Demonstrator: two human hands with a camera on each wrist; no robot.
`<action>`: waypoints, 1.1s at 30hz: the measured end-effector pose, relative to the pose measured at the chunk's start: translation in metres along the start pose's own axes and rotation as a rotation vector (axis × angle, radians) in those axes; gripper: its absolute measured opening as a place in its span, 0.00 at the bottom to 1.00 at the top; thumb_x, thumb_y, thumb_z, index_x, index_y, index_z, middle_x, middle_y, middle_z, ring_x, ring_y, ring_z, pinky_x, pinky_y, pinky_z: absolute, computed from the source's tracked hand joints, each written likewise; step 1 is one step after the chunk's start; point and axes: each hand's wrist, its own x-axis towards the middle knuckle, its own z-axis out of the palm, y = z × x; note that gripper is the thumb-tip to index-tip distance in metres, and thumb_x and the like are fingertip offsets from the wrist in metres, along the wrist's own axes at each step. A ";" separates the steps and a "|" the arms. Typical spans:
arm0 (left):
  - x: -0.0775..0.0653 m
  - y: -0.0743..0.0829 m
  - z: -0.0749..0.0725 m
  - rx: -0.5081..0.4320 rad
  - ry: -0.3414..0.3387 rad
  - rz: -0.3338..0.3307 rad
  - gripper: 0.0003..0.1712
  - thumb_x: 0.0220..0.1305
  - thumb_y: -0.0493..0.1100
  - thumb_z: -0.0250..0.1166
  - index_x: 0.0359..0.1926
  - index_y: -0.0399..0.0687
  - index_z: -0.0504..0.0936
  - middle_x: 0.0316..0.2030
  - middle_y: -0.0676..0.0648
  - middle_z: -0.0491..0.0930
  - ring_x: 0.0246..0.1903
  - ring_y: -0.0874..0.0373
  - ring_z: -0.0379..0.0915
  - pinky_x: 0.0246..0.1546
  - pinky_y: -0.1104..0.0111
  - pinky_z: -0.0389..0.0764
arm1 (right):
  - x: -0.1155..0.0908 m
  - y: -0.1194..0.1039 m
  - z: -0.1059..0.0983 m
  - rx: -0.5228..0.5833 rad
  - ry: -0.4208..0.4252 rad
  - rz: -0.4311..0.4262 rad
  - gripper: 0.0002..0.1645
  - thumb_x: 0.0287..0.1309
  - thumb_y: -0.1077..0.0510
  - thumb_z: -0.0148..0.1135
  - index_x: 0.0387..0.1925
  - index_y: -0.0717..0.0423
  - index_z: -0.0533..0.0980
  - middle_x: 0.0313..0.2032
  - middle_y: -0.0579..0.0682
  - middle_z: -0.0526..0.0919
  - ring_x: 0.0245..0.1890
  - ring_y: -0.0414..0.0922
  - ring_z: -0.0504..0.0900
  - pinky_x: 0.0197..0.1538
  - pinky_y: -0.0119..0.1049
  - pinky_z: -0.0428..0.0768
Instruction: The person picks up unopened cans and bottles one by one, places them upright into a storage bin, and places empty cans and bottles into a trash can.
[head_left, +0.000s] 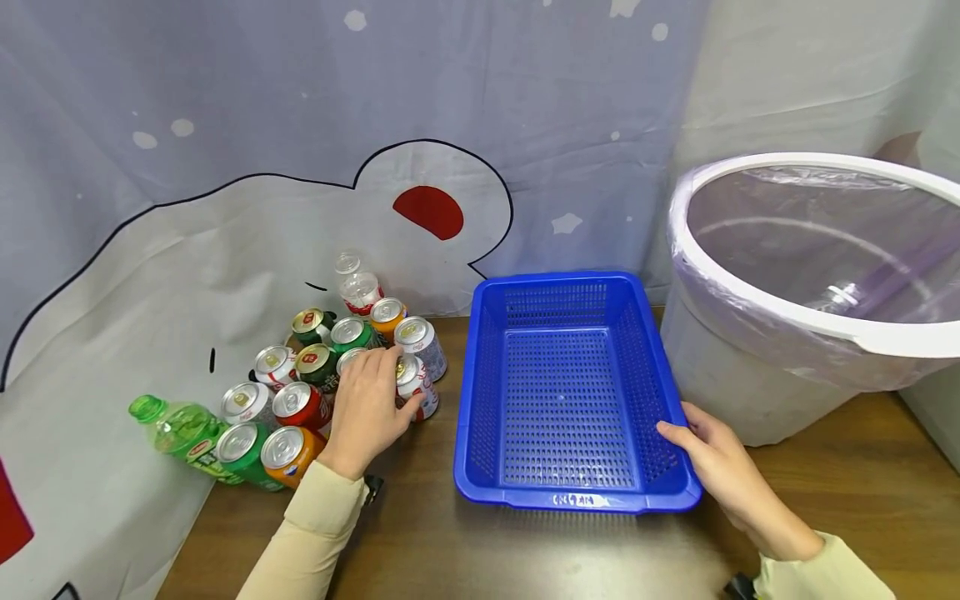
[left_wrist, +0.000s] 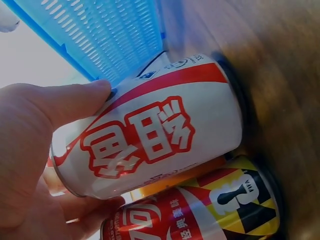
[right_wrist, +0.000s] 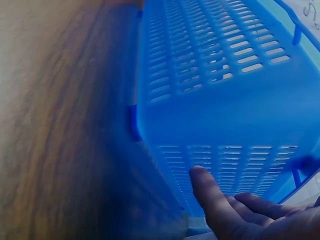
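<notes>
My left hand (head_left: pixel 366 408) reaches into a cluster of drink cans and grips a white soda can with red lettering (left_wrist: pixel 150 132). The thumb lies along its near side, and fingers curl round the other. Beside it in the left wrist view stands a red, yellow and black can (left_wrist: pixel 240 200). To the right is a blue perforated plastic basket (head_left: pixel 573 500), with nothing in it. My right hand (head_left: pixel 723 467) holds its right side near the front corner, thumb over the rim and fingers outside, under the rim.
Several more cans, among them a red can (head_left: pixel 300 404) and an orange can (head_left: pixel 288 454), crowd the left side. A green bottle (head_left: pixel 187 433) leans there; a clear bottle (head_left: pixel 360 287) stands behind. A white bin (head_left: pixel 738 383) with a plastic liner stands right of the basket. A printed curtain (head_left: pixel 570 125) hangs behind.
</notes>
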 end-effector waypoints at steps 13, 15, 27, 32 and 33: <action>-0.008 0.004 0.001 -0.023 0.028 0.045 0.45 0.52 0.53 0.81 0.65 0.39 0.73 0.55 0.38 0.80 0.56 0.42 0.78 0.72 0.47 0.67 | -0.015 -0.001 0.008 -0.121 0.037 -0.095 0.27 0.70 0.67 0.57 0.67 0.76 0.66 0.55 0.75 0.81 0.42 0.31 0.86 0.41 0.32 0.87; -0.009 0.005 0.001 -0.031 0.043 0.058 0.44 0.50 0.51 0.82 0.64 0.38 0.73 0.54 0.38 0.80 0.55 0.42 0.78 0.71 0.48 0.69 | -0.019 0.000 0.009 -0.129 0.033 -0.098 0.27 0.70 0.68 0.57 0.66 0.76 0.66 0.56 0.74 0.81 0.43 0.30 0.86 0.42 0.31 0.87; -0.013 0.012 0.002 -0.067 0.062 0.053 0.46 0.49 0.49 0.83 0.66 0.41 0.73 0.56 0.40 0.79 0.52 0.42 0.81 0.54 0.49 0.83 | -0.043 0.012 0.007 -0.153 -0.031 -0.206 0.27 0.65 0.73 0.60 0.64 0.74 0.66 0.49 0.59 0.86 0.45 0.30 0.85 0.39 0.34 0.88; -0.011 0.014 0.000 -0.115 0.046 0.019 0.45 0.49 0.48 0.83 0.66 0.42 0.73 0.55 0.40 0.79 0.51 0.43 0.81 0.53 0.49 0.84 | -0.032 0.010 -0.002 -0.153 -0.078 -0.228 0.28 0.65 0.72 0.60 0.64 0.73 0.66 0.51 0.55 0.86 0.48 0.29 0.84 0.41 0.33 0.88; -0.011 0.014 -0.001 -0.119 0.045 0.014 0.45 0.49 0.47 0.83 0.65 0.42 0.73 0.55 0.40 0.79 0.51 0.43 0.81 0.53 0.49 0.83 | -0.027 0.008 -0.004 -0.157 -0.083 -0.227 0.28 0.65 0.72 0.60 0.64 0.74 0.66 0.52 0.59 0.85 0.48 0.29 0.84 0.42 0.32 0.87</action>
